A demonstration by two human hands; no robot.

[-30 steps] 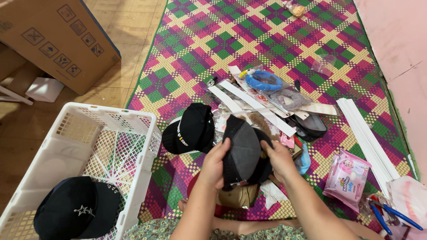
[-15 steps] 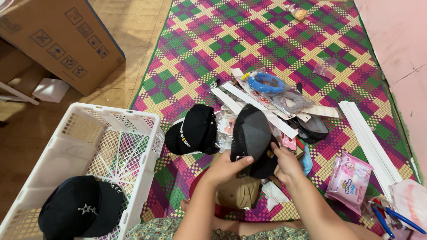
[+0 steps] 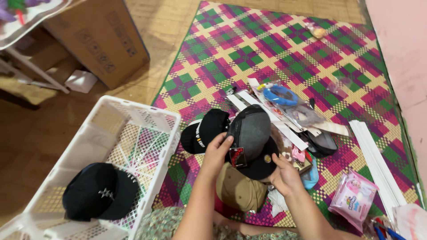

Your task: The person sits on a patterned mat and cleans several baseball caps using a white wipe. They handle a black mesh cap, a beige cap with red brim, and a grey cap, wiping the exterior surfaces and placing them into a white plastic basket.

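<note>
The left hand point(image 3: 216, 153) gripped the grey cap point(image 3: 251, 140) at its left edge, and the right hand point(image 3: 284, 175) held its brim from below. The cap hung between them above a tan cap point(image 3: 240, 191) on the mat point(image 3: 275, 49), beside a black cap point(image 3: 205, 131).

A dark grey baseball cap point(image 3: 251, 138) is held above the near middle of the woven plaid mat point(image 3: 284, 49), the left hand point(image 3: 218, 153) at its left side, the right hand point(image 3: 284, 175) at its near brim. Just left of it lies a black cap with white lettering point(image 3: 202, 131); under it, nearer, a tan cap point(image 3: 240, 191). Off the mat's left edge stands a white plastic lattice basket point(image 3: 133, 133), a black cap with a star emblem point(image 3: 98, 191) inside. A pink wipes packet point(image 3: 353, 198) lies near the mat's near right corner.
</note>
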